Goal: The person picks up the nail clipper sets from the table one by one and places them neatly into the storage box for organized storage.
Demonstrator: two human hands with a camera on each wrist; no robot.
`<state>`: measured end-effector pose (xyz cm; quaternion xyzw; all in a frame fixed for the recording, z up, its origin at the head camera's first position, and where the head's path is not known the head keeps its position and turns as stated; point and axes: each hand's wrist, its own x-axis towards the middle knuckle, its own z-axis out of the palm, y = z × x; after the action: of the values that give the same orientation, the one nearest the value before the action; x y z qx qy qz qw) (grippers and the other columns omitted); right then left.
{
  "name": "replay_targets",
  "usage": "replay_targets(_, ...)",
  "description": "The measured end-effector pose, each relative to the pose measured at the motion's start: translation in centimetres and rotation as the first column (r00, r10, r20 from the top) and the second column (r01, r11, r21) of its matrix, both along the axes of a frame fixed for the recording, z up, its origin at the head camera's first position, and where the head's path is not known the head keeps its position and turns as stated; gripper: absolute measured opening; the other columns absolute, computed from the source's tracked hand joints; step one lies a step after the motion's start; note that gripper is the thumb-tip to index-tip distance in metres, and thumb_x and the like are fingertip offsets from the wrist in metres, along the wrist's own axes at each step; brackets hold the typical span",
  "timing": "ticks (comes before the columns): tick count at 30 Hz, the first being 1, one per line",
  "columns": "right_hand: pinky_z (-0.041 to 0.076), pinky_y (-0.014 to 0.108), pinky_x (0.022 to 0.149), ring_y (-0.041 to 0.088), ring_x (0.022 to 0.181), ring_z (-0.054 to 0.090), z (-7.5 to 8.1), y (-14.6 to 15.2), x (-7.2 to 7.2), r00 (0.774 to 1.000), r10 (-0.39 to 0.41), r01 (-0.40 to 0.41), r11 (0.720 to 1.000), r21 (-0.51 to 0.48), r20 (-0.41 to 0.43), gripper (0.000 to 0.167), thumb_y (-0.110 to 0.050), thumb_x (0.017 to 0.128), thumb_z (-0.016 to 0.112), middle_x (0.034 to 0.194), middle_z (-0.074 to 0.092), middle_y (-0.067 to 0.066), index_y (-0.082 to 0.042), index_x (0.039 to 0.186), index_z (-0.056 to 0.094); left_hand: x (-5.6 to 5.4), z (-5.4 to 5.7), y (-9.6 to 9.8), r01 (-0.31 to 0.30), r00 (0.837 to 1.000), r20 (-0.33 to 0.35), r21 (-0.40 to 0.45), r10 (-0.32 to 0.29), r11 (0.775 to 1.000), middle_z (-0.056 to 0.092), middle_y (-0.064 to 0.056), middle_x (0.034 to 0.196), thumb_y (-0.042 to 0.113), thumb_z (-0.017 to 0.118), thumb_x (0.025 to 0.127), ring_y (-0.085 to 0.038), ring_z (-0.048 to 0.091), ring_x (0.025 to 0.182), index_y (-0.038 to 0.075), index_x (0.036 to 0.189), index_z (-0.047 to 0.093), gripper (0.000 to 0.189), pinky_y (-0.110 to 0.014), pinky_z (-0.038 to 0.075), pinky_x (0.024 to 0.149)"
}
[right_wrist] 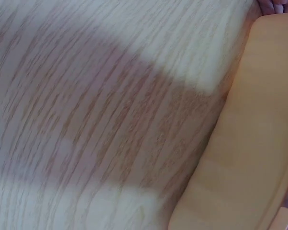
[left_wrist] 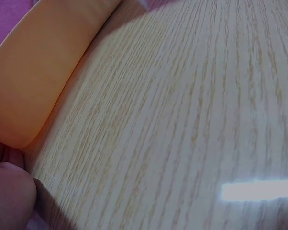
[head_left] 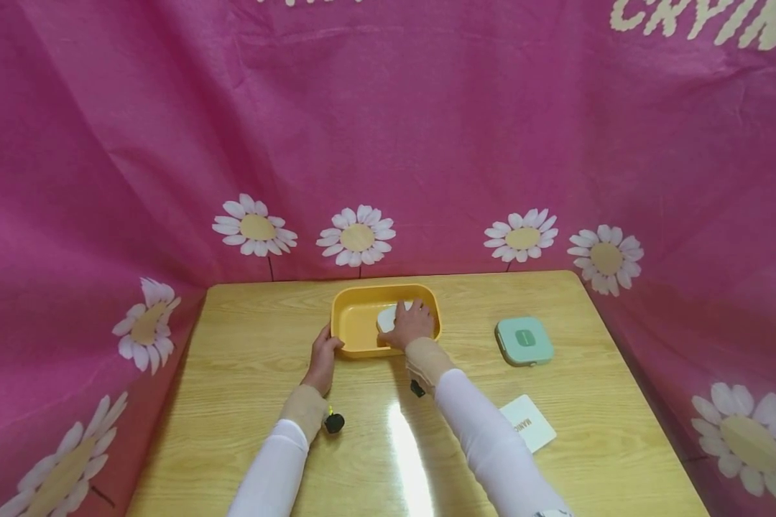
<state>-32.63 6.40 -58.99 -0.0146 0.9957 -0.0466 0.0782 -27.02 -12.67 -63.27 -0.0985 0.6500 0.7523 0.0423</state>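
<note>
A yellow rectangular bin with rounded corners stands at the far middle of the table. My left hand holds its near left corner, thumb at the rim. Reaching into the bin, my right hand grips a white rounded case at the right half, its fingers spread over the top and covering much of it. The bin's outer wall fills the left of the left wrist view, above part of my left hand. In the right wrist view, the bin's near wall hides the white case.
A mint-green square case lies right of the bin. Nearer, a white square card with lettering is partly behind my right sleeve. A pink curtain with daisies hangs around the wooden table.
</note>
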Motion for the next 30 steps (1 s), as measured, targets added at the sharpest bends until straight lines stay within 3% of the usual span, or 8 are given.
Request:
replay_targets(3,0.055,0.05,0.094,0.04,0.116,0.056,-0.1,-0.05,-0.13,0.996,0.058,-0.06,0.998,-0.028,-0.063,0.085,-0.061,0.075,0.086,0.129,0.054,0.024,-0.009,0.137,0.061,-0.03,-0.06,-0.12,-0.008,1.0,0.007,-0.008,0.008,1.0,0.03,-0.017,0.17,0.001,0.044,0.088,-0.03,0.025,0.157,-0.001,0.163,0.03,0.076,-0.046,0.022,0.127)
replay_targets(7,0.052,0.047,0.097,0.039,0.114,0.056,-0.63,0.01,-0.33,0.982,0.131,-0.131,0.991,0.008,-0.137,0.073,-0.054,0.075,0.087,0.121,0.059,0.022,-0.004,0.126,0.068,0.02,0.06,-0.18,0.002,1.0,0.017,-0.006,-0.002,1.0,0.028,-0.016,0.171,0.002,0.043,0.09,-0.03,0.023,0.158,0.0,0.163,0.029,0.075,-0.047,0.02,0.128)
replay_targets(11,0.05,0.044,0.103,0.04,0.12,0.055,-0.95,0.11,-0.44,0.981,0.136,-0.141,0.99,-0.03,-0.136,0.075,-0.049,0.079,0.085,0.124,0.059,0.024,0.002,0.131,0.065,0.07,0.16,-0.17,0.011,1.0,0.022,-0.001,-0.011,1.0,0.026,-0.017,0.171,0.001,0.042,0.092,-0.031,0.022,0.159,0.0,0.164,0.028,0.073,-0.048,0.019,0.129)
replay_targets(14,0.053,0.046,0.102,0.042,0.126,0.052,-0.74,0.17,-0.42,0.991,0.088,-0.098,0.99,-0.104,-0.098,0.079,-0.046,0.083,0.082,0.132,0.056,0.026,0.004,0.14,0.059,0.13,0.21,-0.13,0.01,1.0,0.021,-0.01,-0.01,1.0,0.027,-0.016,0.171,0.002,0.043,0.092,-0.03,0.022,0.158,0.001,0.164,0.029,0.073,-0.047,0.02,0.128)
replay_targets(17,0.054,0.047,0.102,0.041,0.13,0.05,-0.52,0.27,-0.46,0.995,0.07,-0.078,0.99,-0.119,-0.068,0.082,-0.048,0.086,0.078,0.137,0.054,0.025,0.004,0.145,0.055,0.11,0.21,-0.13,0.006,1.0,0.021,-0.021,-0.005,1.0,0.029,-0.015,0.171,0.002,0.043,0.091,-0.03,0.024,0.158,0.001,0.164,0.03,0.073,-0.047,0.021,0.128)
replay_targets(20,0.052,0.047,0.104,0.041,0.129,0.049,-0.21,0.27,-0.56,0.996,0.079,-0.083,0.992,-0.098,-0.043,0.083,-0.049,0.088,0.076,0.138,0.054,0.026,0.006,0.146,0.053,0.04,0.13,-0.14,-0.005,1.0,0.019,-0.03,0.006,1.0,0.03,-0.016,0.17,0.003,0.044,0.09,-0.03,0.025,0.158,0.0,0.163,0.031,0.074,-0.048,0.021,0.128)
replay_targets(26,0.042,0.05,0.112,0.042,0.134,0.051,-0.29,0.02,-0.92,0.992,0.116,-0.112,0.991,0.076,-0.05,0.086,-0.058,0.095,0.066,0.139,0.058,0.031,0.01,0.146,0.052,-0.04,-0.05,-0.16,0.01,1.0,0.022,-0.02,-0.009,1.0,0.029,-0.015,0.171,0.004,0.044,0.09,-0.029,0.026,0.157,0.002,0.164,0.03,0.075,-0.047,0.022,0.127)
replay_targets(30,0.043,0.05,0.112,0.046,0.134,0.05,-0.41,-0.2,-0.92,0.996,0.072,-0.069,0.996,0.062,-0.057,0.085,-0.057,0.095,0.067,0.142,0.055,0.035,0.008,0.147,0.052,-0.04,-0.02,-0.18,0.005,1.0,0.017,-0.019,-0.005,1.0,0.03,-0.016,0.17,0.003,0.045,0.089,-0.029,0.026,0.156,0.001,0.163,0.031,0.076,-0.047,0.023,0.126)
